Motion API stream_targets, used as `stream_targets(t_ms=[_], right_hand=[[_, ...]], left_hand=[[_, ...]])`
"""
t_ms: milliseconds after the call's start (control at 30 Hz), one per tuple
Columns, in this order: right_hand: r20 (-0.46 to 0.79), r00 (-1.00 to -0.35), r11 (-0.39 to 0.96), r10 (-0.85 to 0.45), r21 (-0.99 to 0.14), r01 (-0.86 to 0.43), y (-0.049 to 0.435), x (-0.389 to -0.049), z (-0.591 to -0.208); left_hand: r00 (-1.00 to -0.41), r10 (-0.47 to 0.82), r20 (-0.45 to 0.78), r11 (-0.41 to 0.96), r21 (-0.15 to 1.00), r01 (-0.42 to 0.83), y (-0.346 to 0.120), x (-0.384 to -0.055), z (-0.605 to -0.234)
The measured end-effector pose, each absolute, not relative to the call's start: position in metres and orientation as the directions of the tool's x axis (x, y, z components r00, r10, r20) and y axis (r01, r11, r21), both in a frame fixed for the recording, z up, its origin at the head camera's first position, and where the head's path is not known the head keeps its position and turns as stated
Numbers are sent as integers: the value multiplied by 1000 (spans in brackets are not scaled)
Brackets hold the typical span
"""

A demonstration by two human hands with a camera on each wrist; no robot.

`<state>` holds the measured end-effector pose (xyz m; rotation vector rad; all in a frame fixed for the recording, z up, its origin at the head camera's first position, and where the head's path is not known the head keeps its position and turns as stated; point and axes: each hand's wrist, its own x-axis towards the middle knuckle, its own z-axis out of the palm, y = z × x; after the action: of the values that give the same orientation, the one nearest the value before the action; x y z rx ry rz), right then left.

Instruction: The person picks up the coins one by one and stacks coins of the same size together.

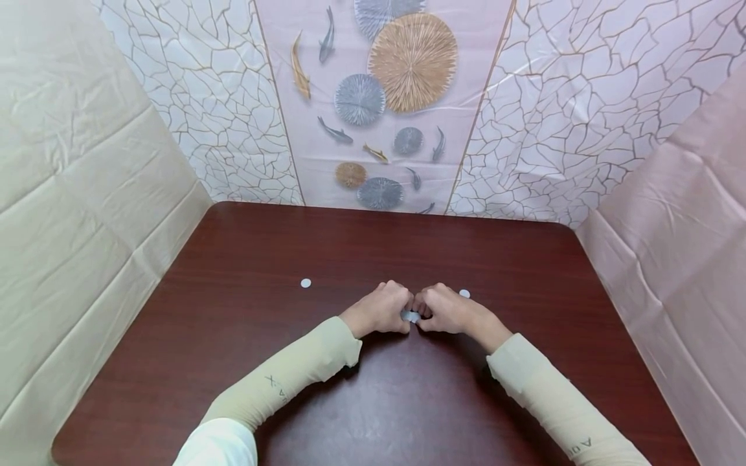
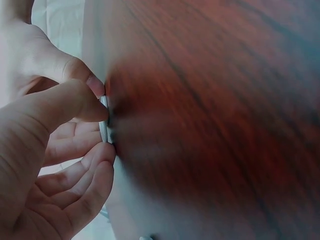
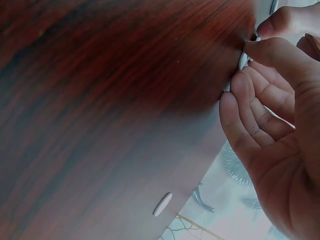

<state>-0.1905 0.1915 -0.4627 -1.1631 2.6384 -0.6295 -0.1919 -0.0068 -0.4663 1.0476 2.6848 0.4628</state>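
Observation:
Near the middle of the table, my left hand [image 1: 384,307] and right hand [image 1: 445,308] meet with fingertips close together. Between them show pale, flat, round discs [image 1: 410,316], seemingly two side by side, partly covered by fingers. In the left wrist view, the left thumb and fingertips pinch a thin pale disc [image 2: 104,127] from opposite edges, low at the tabletop. The right wrist view has the right thumb and index finger pinching a disc [image 3: 243,61] the same way. Whether these discs touch each other is hidden.
One loose white disc [image 1: 305,283] lies on the dark red-brown table [image 1: 245,259], left of the hands. Another white disc [image 1: 464,294] lies just beyond the right wrist. Patterned cloth [image 1: 361,149] hangs behind the table, and pale cloth [image 1: 76,194] lines the sides.

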Motion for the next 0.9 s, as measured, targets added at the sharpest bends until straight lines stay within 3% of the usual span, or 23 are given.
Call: stream_targets(t_ms=[500, 900], right_hand=[[-29, -713, 626, -701, -504, -595, 192, -189, -464], [-52, -729, 644, -682, -514, -566, 193, -188, -463]], left_hand=[[-724, 689, -36, 689, 341, 639, -5, -190, -469], [-737, 672, -75, 693, 414, 590, -7, -191, -467]])
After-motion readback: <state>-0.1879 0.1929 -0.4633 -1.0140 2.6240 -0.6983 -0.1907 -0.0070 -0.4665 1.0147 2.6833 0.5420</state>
